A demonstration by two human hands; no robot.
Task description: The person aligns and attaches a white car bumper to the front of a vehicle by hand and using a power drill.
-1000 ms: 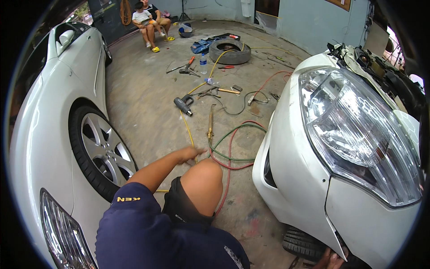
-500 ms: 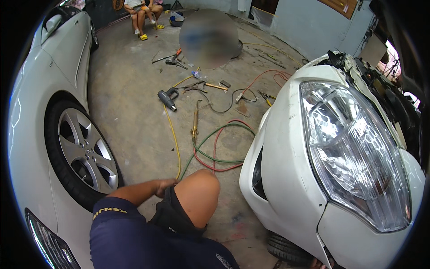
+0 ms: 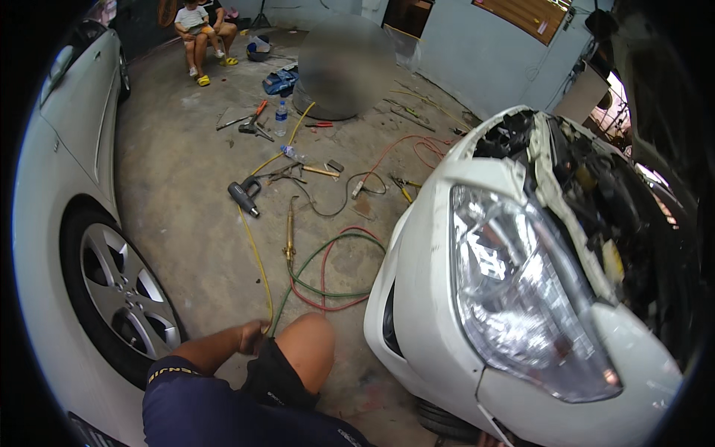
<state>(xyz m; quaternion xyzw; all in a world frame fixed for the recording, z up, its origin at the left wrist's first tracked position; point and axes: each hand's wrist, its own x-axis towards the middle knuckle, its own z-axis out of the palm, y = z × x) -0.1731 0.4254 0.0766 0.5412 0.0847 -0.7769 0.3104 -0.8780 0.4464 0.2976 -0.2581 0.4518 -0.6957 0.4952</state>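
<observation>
My left hand (image 3: 253,337) is beside my bent knee, its fingers curled in. A yellow hose (image 3: 257,257) runs down to it; whether the hand holds it or something else is hidden. At the bottom edge, only a bit of my right hand (image 3: 488,439) shows, by the lower edge of the white car's front bumper (image 3: 424,298); its fingers are mostly cut off. Above that bumper is a large clear headlight (image 3: 521,298). On the floor ahead lie a brass gas torch (image 3: 290,231) with red and green hoses and a grey heat gun (image 3: 244,197).
A silver-white car with its front wheel (image 3: 126,290) stands close on my left. Farther out lie a hammer (image 3: 320,170), pliers (image 3: 402,188), other hand tools and an upright water bottle (image 3: 281,118). Seated people (image 3: 201,33) are at the back. The engine bay (image 3: 581,179) is exposed.
The view has turned right and up, so the floor things sit lower and farther left, and more of the engine bay shows. My left hand stays beside the knee.
</observation>
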